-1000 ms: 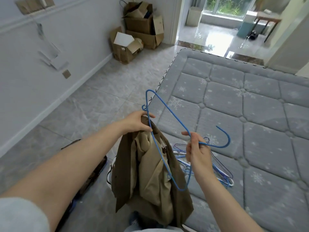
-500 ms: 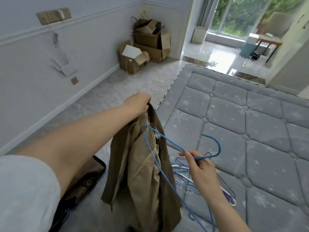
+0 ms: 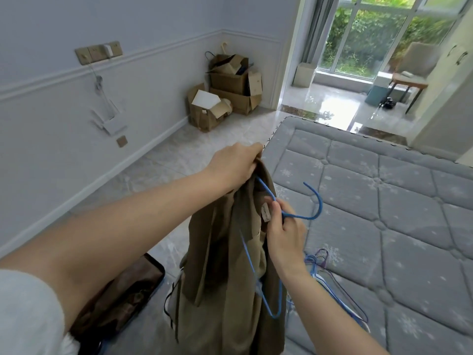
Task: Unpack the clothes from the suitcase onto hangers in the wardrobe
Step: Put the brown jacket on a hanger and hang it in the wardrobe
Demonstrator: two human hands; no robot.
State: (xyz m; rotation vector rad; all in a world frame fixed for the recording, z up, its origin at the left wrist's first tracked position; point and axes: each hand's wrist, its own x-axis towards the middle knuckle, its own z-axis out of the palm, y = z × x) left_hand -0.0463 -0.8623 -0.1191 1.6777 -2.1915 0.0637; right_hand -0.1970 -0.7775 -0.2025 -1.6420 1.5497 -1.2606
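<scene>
My left hand [image 3: 234, 163] grips the top of a brown and tan jacket [image 3: 225, 265], which hangs down in front of me. My right hand [image 3: 285, 231] pinches a blue wire hanger [image 3: 313, 201] at its neck, just below the hook. One arm of the hanger runs up under the jacket's collar toward my left hand; the other loops down in front of the cloth. A dark suitcase [image 3: 128, 290] lies open on the floor at the lower left, mostly hidden behind my left arm.
A pile of spare wire hangers [image 3: 332, 285] lies on the grey quilted mattress [image 3: 396, 213] at the right. Cardboard boxes [image 3: 222, 93] stand in the far corner. An open doorway [image 3: 340, 98] leads to a tiled room with a chair.
My left hand has lifted the jacket higher. My right hand has brought the hanger up close to the collar, and one hanger arm has slid under the cloth. My view has tilted upward.
</scene>
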